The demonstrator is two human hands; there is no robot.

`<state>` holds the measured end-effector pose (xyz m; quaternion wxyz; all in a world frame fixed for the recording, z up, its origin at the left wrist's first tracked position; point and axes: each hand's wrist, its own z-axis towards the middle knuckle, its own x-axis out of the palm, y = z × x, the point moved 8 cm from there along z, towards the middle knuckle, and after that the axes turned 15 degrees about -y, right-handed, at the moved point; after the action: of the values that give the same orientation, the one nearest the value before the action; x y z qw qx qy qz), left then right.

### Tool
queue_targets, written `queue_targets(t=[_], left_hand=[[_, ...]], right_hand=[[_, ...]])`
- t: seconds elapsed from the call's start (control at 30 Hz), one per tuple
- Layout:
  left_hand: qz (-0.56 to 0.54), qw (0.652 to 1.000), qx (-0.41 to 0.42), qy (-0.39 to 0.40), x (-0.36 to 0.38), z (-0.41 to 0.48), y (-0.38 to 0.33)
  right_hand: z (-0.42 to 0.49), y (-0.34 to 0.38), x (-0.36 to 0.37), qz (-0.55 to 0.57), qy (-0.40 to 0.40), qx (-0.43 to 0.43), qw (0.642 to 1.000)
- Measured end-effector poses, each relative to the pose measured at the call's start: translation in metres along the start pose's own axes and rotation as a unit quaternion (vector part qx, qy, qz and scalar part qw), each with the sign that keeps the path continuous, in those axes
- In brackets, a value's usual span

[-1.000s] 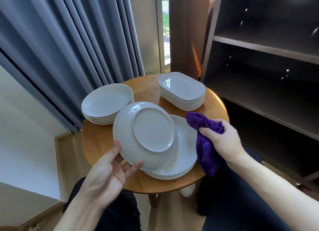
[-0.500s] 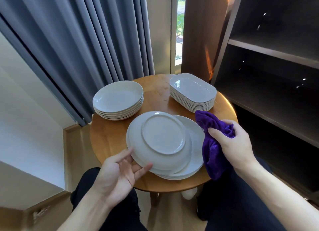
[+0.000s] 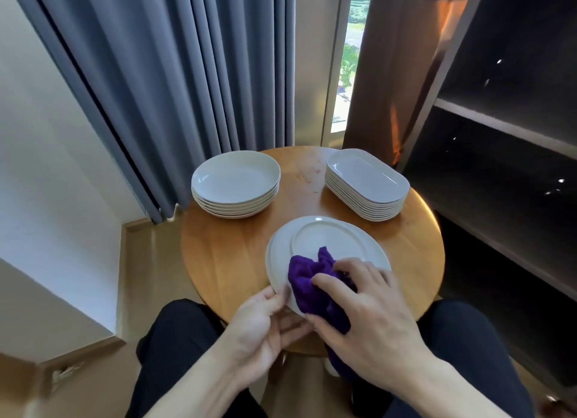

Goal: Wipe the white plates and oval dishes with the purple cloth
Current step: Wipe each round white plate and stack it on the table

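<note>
Head view: purple cloth [image 3: 315, 285] under right hand [image 3: 368, 311].

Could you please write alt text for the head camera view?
A right hand presses a purple cloth onto an upturned white plate steadied by the left hand, above a round wooden table holding two more stacks of white dishes.

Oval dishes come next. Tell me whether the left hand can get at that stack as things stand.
Probably not yet. The left hand is holding the rim of the upturned plate under the purple cloth. The table toward the oval dishes is otherwise open.
</note>
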<state>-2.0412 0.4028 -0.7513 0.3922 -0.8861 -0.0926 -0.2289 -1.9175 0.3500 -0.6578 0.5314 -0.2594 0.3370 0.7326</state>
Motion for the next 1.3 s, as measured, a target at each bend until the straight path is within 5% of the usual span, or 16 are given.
queue_targets(t=[0.27, 0.37, 0.6, 0.93, 1.3], left_hand=[[0.016, 1.0, 0.003, 0.0, -0.003, 0.0, 0.0], [0.055, 0.998, -0.002, -0.014, -0.004, 0.003, 0.003], [0.081, 0.993, 0.032, -0.077, -0.009, 0.006, 0.006], [0.054, 0.994, 0.036, -0.082, -0.01, -0.001, 0.006], [0.005, 0.998, 0.009, -0.069, -0.006, -0.002, 0.007]], right_hand=[[0.063, 0.039, 0.045, -0.091, 0.098, -0.044, 0.99], [0.089, 0.024, 0.074, -0.074, 0.189, 0.031, 0.979], [0.137, -0.027, 0.113, -0.036, 0.253, 0.154, 0.954], [0.113, -0.095, 0.085, -0.035, 0.164, 0.269, 0.948], [0.051, -0.118, 0.035, -0.039, 0.174, 0.377, 0.909]])
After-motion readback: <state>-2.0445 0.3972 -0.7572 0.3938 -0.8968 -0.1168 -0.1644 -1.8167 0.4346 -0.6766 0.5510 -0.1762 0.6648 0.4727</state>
